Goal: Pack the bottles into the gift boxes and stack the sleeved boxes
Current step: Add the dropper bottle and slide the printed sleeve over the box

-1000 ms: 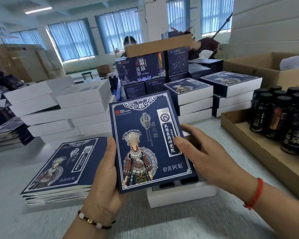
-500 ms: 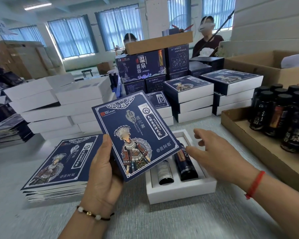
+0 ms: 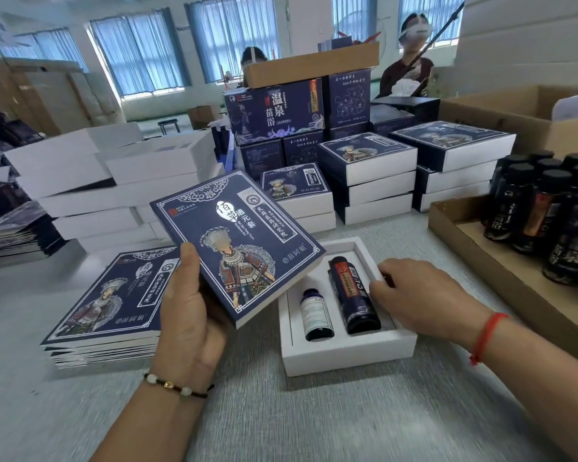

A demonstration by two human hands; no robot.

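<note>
Grey table (image 3: 314, 421): white box (image 3: 347, 358) holds two bottles (image 3: 352, 295); left hand (image 3: 187, 315) grips blue sleeve (image 3: 237, 241), right hand (image 3: 414, 295) grips box's edge.

The blue sleeve (image 3: 237, 248) is printed card with a slight sheen. The white gift box (image 3: 347, 356) looks matt, its two dark bottles (image 3: 354, 295) glossy. The table (image 3: 281, 421) has a grey woven-looking surface.

we see an open white gift box (image 3: 344, 356) flat on the tabletop, with a small dark bottle (image 3: 316, 315) and a taller dark bottle (image 3: 353, 295) lying side by side in its slots, caps pointing away. a flat navy sleeve (image 3: 237, 248) with a printed costumed figure is held tilted above the box's left edge. behind, sleeved boxes (image 3: 369, 176) sit in neat stacks. loose dark bottles (image 3: 544, 208) stand upright at right.
</note>
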